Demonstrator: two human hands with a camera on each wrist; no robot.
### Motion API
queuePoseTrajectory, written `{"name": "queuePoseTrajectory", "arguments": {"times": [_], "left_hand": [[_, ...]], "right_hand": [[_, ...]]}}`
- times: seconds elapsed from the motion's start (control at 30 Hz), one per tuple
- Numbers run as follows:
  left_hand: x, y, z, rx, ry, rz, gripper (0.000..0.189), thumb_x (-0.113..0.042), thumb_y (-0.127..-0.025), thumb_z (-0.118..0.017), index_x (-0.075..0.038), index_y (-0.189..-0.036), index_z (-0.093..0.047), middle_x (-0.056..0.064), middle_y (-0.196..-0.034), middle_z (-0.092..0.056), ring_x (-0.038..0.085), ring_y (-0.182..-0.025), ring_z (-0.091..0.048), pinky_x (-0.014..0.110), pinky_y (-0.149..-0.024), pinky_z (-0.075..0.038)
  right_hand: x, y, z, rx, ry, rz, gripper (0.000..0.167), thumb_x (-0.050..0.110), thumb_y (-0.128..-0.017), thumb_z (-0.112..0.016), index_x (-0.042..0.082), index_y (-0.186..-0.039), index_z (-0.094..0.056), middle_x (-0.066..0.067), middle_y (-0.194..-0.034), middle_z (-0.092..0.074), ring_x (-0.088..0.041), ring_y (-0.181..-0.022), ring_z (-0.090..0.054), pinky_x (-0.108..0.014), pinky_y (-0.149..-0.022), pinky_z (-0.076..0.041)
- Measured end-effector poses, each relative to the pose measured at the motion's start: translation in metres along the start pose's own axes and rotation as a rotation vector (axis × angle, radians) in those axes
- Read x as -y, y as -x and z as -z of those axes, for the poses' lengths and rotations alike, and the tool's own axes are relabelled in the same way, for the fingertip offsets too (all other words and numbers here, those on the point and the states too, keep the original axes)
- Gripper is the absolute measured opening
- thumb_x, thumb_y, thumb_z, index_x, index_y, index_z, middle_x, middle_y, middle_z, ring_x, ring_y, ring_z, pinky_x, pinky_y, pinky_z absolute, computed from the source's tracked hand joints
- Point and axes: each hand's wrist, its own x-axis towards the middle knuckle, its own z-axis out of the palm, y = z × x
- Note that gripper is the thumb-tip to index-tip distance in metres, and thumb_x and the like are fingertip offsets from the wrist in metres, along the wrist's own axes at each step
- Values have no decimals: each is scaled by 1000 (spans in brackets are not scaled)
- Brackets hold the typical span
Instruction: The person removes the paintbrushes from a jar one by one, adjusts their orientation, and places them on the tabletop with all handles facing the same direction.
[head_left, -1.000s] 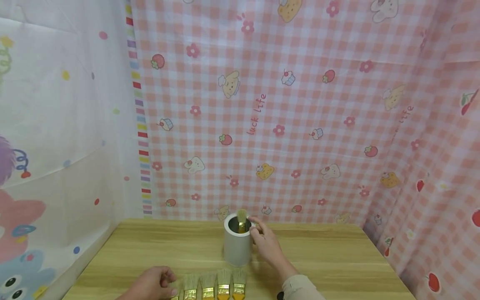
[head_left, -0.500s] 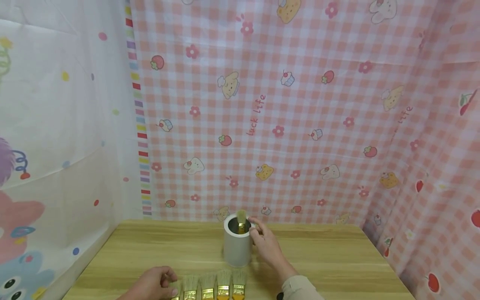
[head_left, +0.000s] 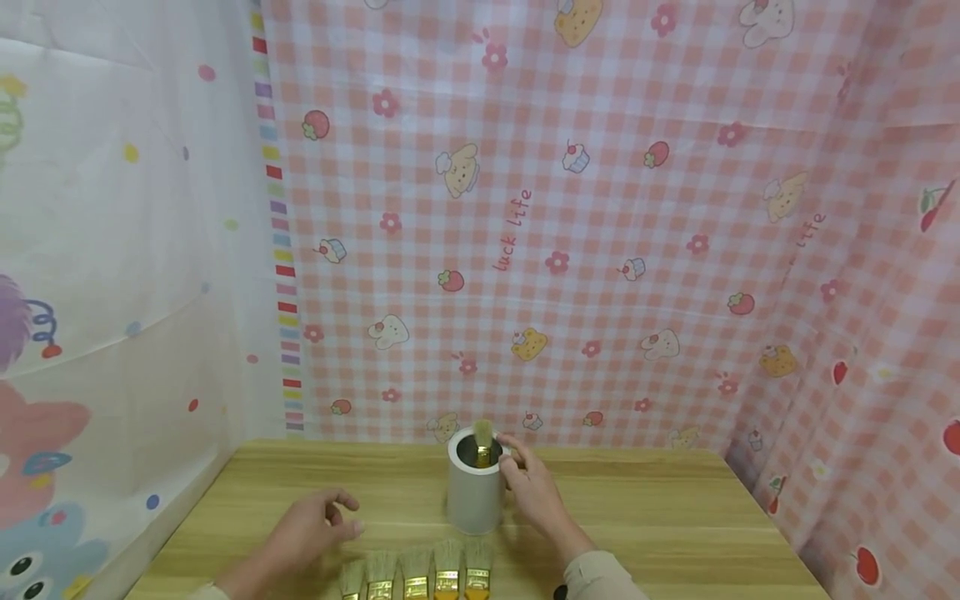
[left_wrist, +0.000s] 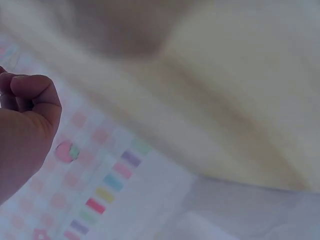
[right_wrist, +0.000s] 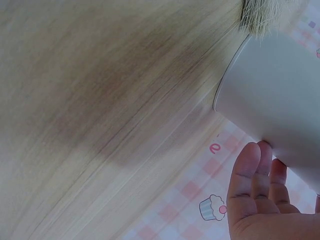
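Note:
A light grey cylindrical holder (head_left: 474, 500) stands upright on the wooden table. Inside it is one paintbrush (head_left: 483, 433), bristles up, its handle hidden. The right hand (head_left: 536, 492) touches the holder's right side near the rim, thumb towards the front. In the right wrist view, straight fingers (right_wrist: 246, 165) rest at the holder's wall. Over the table to the left, the left hand (head_left: 311, 525) has loosely bent fingers and holds nothing. In front of the holder lie several flat paintbrushes (head_left: 416, 571) in a row, bristles pointing away, their handles cut off by the frame.
The wooden table (head_left: 660, 517) meets a pink checked cloth (head_left: 555, 208) at the back. White cloth (head_left: 150, 317) hangs on the left, more pink cloth on the right. A small black object (head_left: 560, 592) shows beside the right sleeve.
The left hand has let go of the leftmost paintbrush in the row and moved up and away from it, leaving its bristles in view. The right hand stays at the holder.

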Motion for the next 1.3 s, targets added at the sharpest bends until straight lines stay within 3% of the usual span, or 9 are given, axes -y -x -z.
{"name": "queuePoseTrajectory", "arguments": {"times": [0.13, 0.27, 0.4, 0.6, 0.8, 0.9, 1.0, 1.17, 1.3], "left_hand": [[-30, -24, 0, -44, -11, 12, 55, -43, -95, -81, -7, -133, -67, 5, -95, -61, 19, -78, -56, 32, -66, -48], [-66, -49, -13, -96, 11, -17, 64, -53, -94, -80, -12, -142, -65, 11, -116, -68, 25, -100, -66, 43, -79, -58], [-105, -72, -39, -129, 80, -67, 58, -43, -97, -80, -18, -147, -64, 17, -138, -67, 38, -121, -67, 55, -93, -60], [-146, -96, -74, -78, 52, -166, 63, -27, -99, -79, -17, -157, -54, 18, -149, -65, 42, -139, -60, 60, -110, -53], [-161, -103, -87, -104, -7, -200, 52, -16, -94, -84, -15, -143, -66, 17, -135, -73, 37, -124, -69, 54, -99, -60], [-161, -104, -91, -141, -78, -233, 45, -17, -92, -86, -16, -135, -71, 11, -115, -79, 29, -106, -74, 51, -93, -60], [-160, -107, -97, -193, -155, -279, 42, -19, -91, -87, -17, -131, -74, 4, -94, -80, 24, -93, -75, 55, -99, -54], [-161, -108, -103, -276, -211, -316, 37, -19, -89, -88, -18, -125, -77, 1, -88, -81, 28, -98, -74, 62, -108, -43], [-163, -107, -106, -328, -174, -312, 27, -18, -92, -85, -20, -119, -79, 2, -89, -81, 32, -102, -71, 63, -107, -42]], "right_hand": [[-2, 1, 2, -2, 3, -2, 42, 35, -110, -53, 29, -151, -59, -21, -132, -71, -28, -107, -72, -47, -91, -60], [-4, 2, 4, -3, 5, -7, 43, 35, -109, -53, 29, -152, -59, -21, -133, -71, -27, -107, -72, -46, -91, -60], [-4, 3, 4, 8, -4, -5, 45, 36, -110, -53, 27, -153, -57, -22, -134, -71, -29, -110, -72, -48, -93, -61], [-1, 3, 0, 39, -29, -3, 47, 36, -111, -51, 24, -156, -55, -24, -137, -69, -33, -114, -73, -52, -94, -61], [2, 2, -1, 59, -30, -13, 46, 39, -111, -49, 31, -156, -54, -22, -143, -65, -32, -115, -71, -52, -95, -60], [2, 2, 1, 57, -32, -9, 46, 40, -112, -48, 30, -157, -53, -23, -144, -65, -32, -115, -71, -52, -95, -59], [0, 2, 4, 50, -25, -5, 47, 39, -112, -48, 27, -157, -53, -23, -141, -66, -31, -112, -71, -51, -92, -59], [1, 1, 5, 37, 11, -19, 48, 39, -111, -48, 28, -157, -53, -20, -137, -69, -26, -106, -70, -46, -87, -57], [3, 2, 4, 25, 20, -17, 48, 39, -110, -48, 27, -157, -54, -19, -135, -70, -25, -105, -70, -45, -88, -57]]}}
